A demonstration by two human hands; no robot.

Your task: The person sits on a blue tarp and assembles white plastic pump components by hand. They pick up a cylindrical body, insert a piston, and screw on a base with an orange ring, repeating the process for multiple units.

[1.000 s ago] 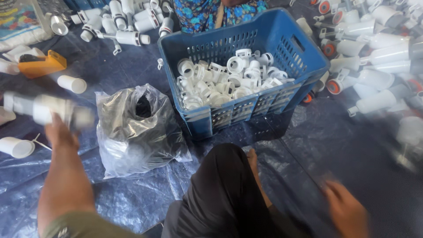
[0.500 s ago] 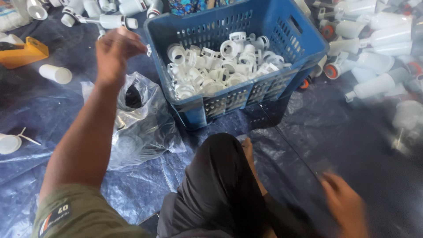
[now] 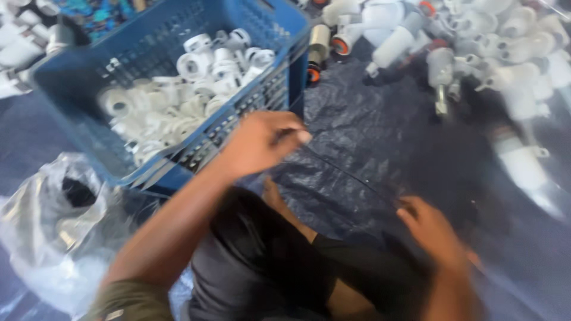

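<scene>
Floor covered by dark blue plastic sheet [image 3: 369, 137], creased. On the sheet: blue slatted crate [image 3: 178, 89] at upper left, filled with white plastic fittings [image 3: 178, 101]. Clear plastic bag [image 3: 47, 232] at lower left, just beside the crate. Loose heap of white parts [image 3: 476, 41], some with orange-red ends, at upper right; blurred.

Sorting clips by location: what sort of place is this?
Probably an informal floor-level sorting or recycling workspace: a blue crate of white plastic fittings, loose plastic parts heaped on a dark tarp.
</scene>
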